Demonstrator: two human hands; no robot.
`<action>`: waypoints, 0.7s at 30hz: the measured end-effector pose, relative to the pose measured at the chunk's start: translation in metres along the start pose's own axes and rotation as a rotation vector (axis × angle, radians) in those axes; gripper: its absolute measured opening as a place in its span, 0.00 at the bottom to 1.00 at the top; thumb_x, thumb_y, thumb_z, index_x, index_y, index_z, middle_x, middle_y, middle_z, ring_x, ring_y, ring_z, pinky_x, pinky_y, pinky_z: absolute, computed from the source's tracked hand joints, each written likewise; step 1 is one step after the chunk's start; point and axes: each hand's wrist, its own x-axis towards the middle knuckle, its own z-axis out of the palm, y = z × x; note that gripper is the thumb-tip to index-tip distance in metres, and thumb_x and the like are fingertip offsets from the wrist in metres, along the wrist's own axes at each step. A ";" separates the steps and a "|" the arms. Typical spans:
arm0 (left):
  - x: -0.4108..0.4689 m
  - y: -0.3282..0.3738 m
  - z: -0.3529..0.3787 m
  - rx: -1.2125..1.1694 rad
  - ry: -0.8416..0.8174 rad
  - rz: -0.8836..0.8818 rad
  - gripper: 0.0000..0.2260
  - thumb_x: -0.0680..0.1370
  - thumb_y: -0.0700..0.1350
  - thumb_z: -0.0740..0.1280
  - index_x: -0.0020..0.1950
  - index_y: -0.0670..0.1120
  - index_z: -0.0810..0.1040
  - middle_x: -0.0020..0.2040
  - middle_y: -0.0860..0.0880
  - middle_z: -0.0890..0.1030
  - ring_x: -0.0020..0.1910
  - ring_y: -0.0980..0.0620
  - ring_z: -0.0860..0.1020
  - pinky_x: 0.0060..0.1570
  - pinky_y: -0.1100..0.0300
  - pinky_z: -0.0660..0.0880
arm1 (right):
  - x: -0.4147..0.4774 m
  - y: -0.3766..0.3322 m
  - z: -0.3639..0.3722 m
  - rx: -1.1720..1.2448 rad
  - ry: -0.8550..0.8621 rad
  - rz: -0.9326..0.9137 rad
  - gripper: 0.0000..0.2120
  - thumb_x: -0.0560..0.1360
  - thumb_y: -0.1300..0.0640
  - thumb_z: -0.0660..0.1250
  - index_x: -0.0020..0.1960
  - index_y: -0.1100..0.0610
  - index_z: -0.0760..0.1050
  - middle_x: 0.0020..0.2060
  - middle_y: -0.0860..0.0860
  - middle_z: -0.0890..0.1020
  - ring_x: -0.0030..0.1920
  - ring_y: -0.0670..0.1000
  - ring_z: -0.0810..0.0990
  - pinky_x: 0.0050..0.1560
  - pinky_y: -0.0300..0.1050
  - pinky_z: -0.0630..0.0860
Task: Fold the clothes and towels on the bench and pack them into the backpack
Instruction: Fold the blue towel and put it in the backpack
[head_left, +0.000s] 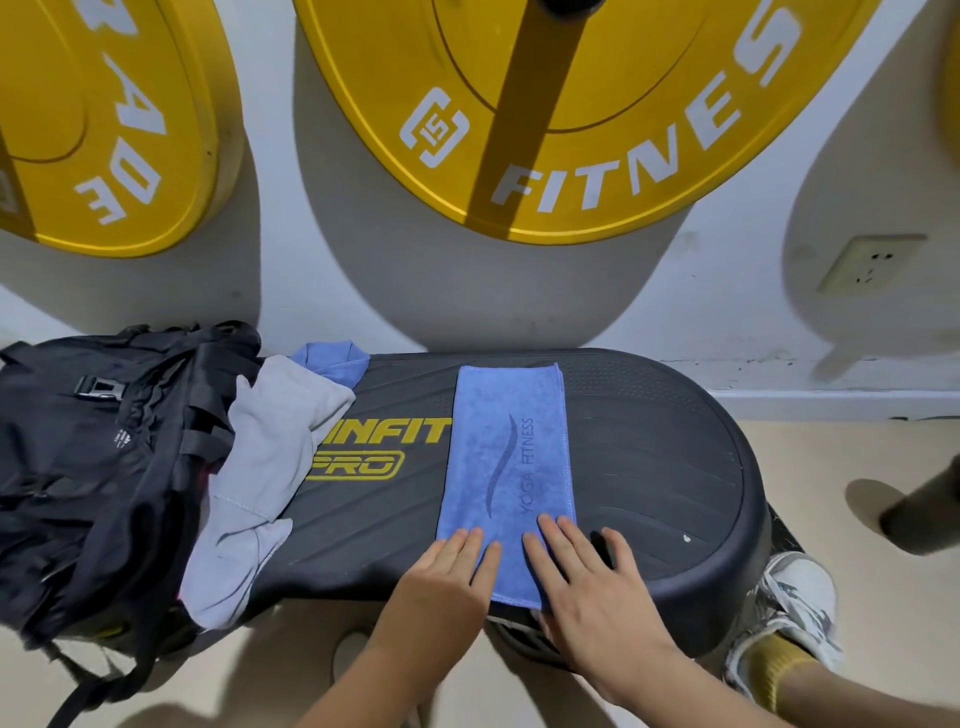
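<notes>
Black rubber bench (649, 467) holds the backpack (93, 467) at its left end, a grey garment (265, 467) beside that, and mid-bench the blue towel (506, 457), a folded strip overhanging the bench's front edge. My left hand (447, 587) and right hand (587, 587) press flat, fingers straight, on its near end. Next, probably, I fold it toward the bench's back, with bare bench rightward.

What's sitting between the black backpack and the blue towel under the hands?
In the head view, a crumpled grey garment lies against the backpack; then bare black bench with yellow lettering reaches the towel.
</notes>
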 end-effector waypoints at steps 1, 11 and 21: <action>0.001 0.001 0.001 0.015 0.013 0.008 0.16 0.67 0.41 0.65 0.52 0.44 0.84 0.51 0.42 0.84 0.49 0.47 0.84 0.48 0.55 0.79 | 0.001 -0.002 -0.005 -0.006 0.004 0.003 0.27 0.71 0.44 0.54 0.63 0.56 0.75 0.61 0.61 0.78 0.60 0.59 0.79 0.57 0.60 0.62; 0.029 0.002 -0.041 -0.166 -0.220 -0.353 0.15 0.72 0.40 0.64 0.58 0.51 0.74 0.51 0.50 0.80 0.51 0.47 0.78 0.45 0.59 0.72 | 0.014 -0.020 -0.005 0.045 0.148 -0.025 0.23 0.63 0.45 0.70 0.52 0.61 0.80 0.52 0.58 0.80 0.52 0.58 0.81 0.52 0.49 0.77; 0.029 -0.005 -0.059 -0.346 -0.333 -0.444 0.19 0.71 0.41 0.60 0.56 0.59 0.77 0.48 0.50 0.80 0.51 0.46 0.76 0.46 0.59 0.71 | 0.010 -0.018 -0.006 0.114 0.340 -0.126 0.19 0.72 0.61 0.53 0.59 0.58 0.75 0.60 0.56 0.76 0.59 0.56 0.74 0.62 0.51 0.65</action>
